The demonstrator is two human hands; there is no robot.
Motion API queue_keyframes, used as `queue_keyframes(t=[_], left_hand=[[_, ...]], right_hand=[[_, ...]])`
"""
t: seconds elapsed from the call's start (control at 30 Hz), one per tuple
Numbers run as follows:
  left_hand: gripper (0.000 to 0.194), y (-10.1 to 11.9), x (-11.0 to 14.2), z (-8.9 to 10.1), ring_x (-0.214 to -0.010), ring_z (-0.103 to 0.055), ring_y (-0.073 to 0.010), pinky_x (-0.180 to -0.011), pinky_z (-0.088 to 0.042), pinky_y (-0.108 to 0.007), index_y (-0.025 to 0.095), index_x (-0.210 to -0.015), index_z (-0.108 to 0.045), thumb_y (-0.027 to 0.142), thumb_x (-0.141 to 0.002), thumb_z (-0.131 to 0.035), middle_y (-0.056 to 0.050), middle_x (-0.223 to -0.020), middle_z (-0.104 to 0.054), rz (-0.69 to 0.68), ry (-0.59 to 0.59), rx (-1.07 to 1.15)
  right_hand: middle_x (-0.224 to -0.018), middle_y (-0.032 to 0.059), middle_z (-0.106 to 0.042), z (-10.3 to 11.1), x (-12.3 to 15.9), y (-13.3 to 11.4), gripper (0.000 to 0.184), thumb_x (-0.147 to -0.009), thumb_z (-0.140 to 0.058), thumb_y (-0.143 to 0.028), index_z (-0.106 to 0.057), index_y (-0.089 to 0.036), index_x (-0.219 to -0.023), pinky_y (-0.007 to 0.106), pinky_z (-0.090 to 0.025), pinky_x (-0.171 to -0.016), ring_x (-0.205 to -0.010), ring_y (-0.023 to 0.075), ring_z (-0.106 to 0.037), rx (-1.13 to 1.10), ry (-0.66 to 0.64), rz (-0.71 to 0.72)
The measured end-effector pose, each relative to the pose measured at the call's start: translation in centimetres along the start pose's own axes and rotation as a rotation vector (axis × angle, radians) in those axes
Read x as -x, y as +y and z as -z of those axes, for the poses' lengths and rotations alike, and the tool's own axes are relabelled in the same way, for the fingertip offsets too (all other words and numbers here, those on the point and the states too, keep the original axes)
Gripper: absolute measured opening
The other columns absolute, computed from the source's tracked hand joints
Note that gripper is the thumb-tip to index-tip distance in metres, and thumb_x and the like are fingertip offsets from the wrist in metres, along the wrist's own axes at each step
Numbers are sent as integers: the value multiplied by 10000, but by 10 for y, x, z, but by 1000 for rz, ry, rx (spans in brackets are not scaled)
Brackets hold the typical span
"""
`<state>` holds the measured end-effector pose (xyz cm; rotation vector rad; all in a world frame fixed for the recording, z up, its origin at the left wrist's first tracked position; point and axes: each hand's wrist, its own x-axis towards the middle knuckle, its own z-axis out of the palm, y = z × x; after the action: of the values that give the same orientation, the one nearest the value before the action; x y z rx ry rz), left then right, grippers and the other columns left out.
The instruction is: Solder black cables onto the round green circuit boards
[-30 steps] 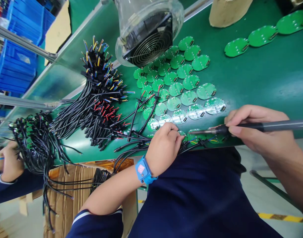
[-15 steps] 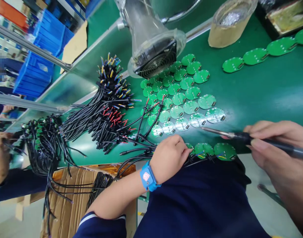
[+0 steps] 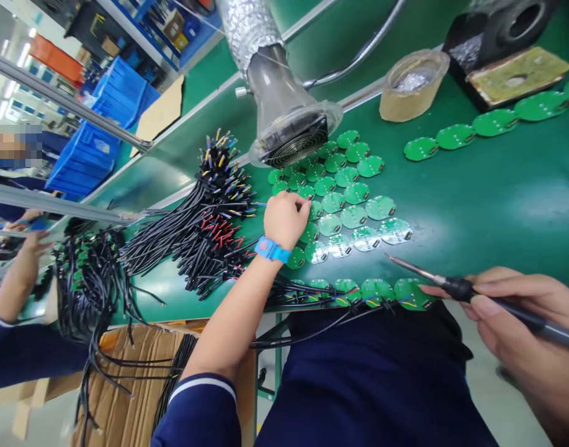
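Note:
My right hand (image 3: 521, 310) grips a soldering iron (image 3: 458, 288) like a pen. Its tip points left, over the bench just above the near row of boards. My left hand (image 3: 286, 217), with a blue strap (image 3: 271, 249) round the wrist, reaches over the left part of the round green circuit boards (image 3: 353, 216). Its fingers are pinched together; what lies between them is hidden. Along the near edge, a row of boards (image 3: 377, 290) has coloured wires and black cables lying across it. Left of my left hand is a pile of black cables with red ends (image 3: 221, 231).
A fume extractor fan (image 3: 296, 139) hangs over the far boards. Behind the bench space stand a tape roll (image 3: 413, 87) and a soldering sponge (image 3: 517, 77). Another board strip (image 3: 456, 136) lies at the right. A co-worker's arm (image 3: 21, 279) is at the left beside hanging cables (image 3: 89, 285).
My left hand has moved from the near row of boards up and left, to where loose red-ended cables lay. The soldering iron stays in my right hand, nearly still. The view has shifted slightly.

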<state>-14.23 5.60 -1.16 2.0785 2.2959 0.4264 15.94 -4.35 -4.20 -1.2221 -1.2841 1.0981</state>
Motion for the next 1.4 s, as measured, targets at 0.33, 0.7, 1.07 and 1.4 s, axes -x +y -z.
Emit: queue_keyframes(t=[0.33, 0.7, 1.07, 1.4], left_hand=[[81, 76, 103, 37, -865, -526, -145, -790, -477, -284, 145, -883, -554, 152, -881, -473, -66, -913, -553, -368, -237, 343], [130, 88, 110, 13, -833, -518, -169, -760, -492, -319, 148, -800, -601, 165, -863, -488, -68, -883, -527, -288, -410, 412], [130, 90, 117, 10, -834, -516, -169, -755, -485, -321, 141, -824, -591, 172, -870, -473, -74, -893, -529, -276, -376, 385], [115, 91, 116, 9, -812, -520, -165, -743, -493, -316, 143, -796, -574, 157, -862, -481, -70, -873, -533, -278, -353, 385]], right_hand=[[-651, -2, -478, 10, -9, 9, 97, -730, -610, -157, -571, -234, -774, 321, -450, -518, -554, 137, -491, -238, -186, -20], [-646, -19, -454, 12, -16, 9, 108, -753, -583, -115, -540, -210, -780, 369, -558, -642, -598, 122, -485, -302, -328, -50], [-670, -19, -467, 11, -17, 6, 110, -764, -572, -115, -532, -211, -799, 431, -577, -750, -703, 175, -618, -260, -374, -16], [-631, -26, -454, 13, -16, 6, 113, -771, -551, -94, -564, -201, -805, 537, -569, -759, -571, 115, -497, -370, -309, -2]])
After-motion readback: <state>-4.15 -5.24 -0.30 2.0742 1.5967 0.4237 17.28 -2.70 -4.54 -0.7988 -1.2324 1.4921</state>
